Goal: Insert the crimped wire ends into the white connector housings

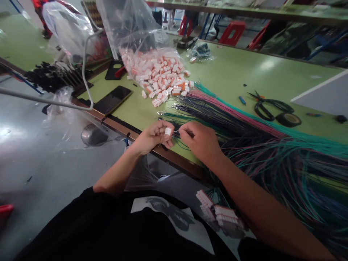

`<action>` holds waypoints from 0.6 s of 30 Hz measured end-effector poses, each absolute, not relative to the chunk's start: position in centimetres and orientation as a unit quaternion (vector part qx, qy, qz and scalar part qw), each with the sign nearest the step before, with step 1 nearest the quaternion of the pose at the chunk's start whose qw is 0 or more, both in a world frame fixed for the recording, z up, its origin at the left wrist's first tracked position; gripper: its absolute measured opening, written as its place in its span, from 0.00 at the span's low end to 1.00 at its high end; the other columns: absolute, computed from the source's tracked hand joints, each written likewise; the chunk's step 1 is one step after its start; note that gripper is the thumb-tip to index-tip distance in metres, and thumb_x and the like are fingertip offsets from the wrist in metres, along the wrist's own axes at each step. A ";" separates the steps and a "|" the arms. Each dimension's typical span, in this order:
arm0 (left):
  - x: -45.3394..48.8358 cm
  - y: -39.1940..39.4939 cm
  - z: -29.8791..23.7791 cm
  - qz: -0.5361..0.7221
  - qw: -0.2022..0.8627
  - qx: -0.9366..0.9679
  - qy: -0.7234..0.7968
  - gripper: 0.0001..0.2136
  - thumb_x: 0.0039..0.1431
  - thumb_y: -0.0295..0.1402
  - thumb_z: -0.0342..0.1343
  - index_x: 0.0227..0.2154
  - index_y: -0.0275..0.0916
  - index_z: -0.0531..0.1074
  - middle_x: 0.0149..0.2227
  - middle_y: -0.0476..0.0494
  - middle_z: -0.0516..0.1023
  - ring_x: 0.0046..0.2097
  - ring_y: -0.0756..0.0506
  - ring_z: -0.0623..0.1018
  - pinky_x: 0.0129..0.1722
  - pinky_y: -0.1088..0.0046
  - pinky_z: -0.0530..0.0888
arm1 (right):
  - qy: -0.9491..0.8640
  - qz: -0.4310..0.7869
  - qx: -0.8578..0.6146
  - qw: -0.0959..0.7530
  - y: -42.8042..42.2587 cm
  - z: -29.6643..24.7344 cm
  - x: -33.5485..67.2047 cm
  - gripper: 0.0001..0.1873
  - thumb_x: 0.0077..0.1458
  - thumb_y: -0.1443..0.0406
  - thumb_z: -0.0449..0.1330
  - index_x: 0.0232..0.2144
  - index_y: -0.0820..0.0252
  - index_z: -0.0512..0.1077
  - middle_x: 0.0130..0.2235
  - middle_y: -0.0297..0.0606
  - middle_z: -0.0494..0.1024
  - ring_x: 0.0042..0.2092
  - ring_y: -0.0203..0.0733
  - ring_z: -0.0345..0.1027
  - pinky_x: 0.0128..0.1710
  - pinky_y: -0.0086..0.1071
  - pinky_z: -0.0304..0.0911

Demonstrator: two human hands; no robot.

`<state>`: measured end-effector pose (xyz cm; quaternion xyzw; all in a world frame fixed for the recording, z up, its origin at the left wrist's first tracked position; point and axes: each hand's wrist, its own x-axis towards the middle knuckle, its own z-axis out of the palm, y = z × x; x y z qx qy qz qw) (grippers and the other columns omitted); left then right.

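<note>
Between the thumb and fingers of my left hand is a small white and orange connector housing. My right hand is closed in a pinch just to its right, on a thin wire whose tip points at the housing. Whether the tip is inside the housing I cannot tell. Beyond my hands lie long bundles of black wires, pink wires and green wires, their metal-tipped ends toward the left. A heap of loose white and orange housings spills from a clear plastic bag.
A phone lies at the left by the table edge, near a bent metal rod. Scissors and a roll of black tape are at the right. Finished-looking bunches of connectors hang below the edge near my lap.
</note>
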<state>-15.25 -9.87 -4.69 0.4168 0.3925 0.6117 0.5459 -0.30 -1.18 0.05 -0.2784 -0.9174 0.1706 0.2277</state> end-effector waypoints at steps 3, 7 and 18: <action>-15.2 -9.9 -4.7 0.610 0.542 0.415 0.402 0.17 0.48 0.37 0.64 0.37 0.37 0.65 0.23 0.53 0.72 0.26 0.52 0.76 0.28 0.77 0.75 | -0.917 0.151 -0.292 0.225 -1.2 -0.4 -0.4 0.08 0.51 0.67 0.52 0.22 0.58 0.68 0.26 0.36 0.75 0.27 0.36 0.63 0.29 0.30 0.52; -15.0 -10.0 -4.6 0.613 0.531 0.419 0.409 0.16 0.49 0.37 0.63 0.37 0.37 0.65 0.24 0.53 0.72 0.26 0.52 0.76 0.29 0.77 0.75 | -0.914 0.143 -0.308 0.223 -1.1 -0.7 -0.4 0.09 0.52 0.66 0.51 0.22 0.58 0.67 0.26 0.37 0.74 0.26 0.36 0.63 0.28 0.30 0.51; -14.7 -10.1 -4.6 0.608 0.507 0.439 0.426 0.16 0.51 0.37 0.63 0.36 0.36 0.65 0.23 0.53 0.73 0.27 0.52 0.76 0.29 0.76 0.74 | -0.899 0.158 -0.332 0.239 -1.3 -0.7 -0.7 0.07 0.49 0.66 0.52 0.21 0.57 0.65 0.25 0.38 0.74 0.26 0.36 0.62 0.27 0.30 0.50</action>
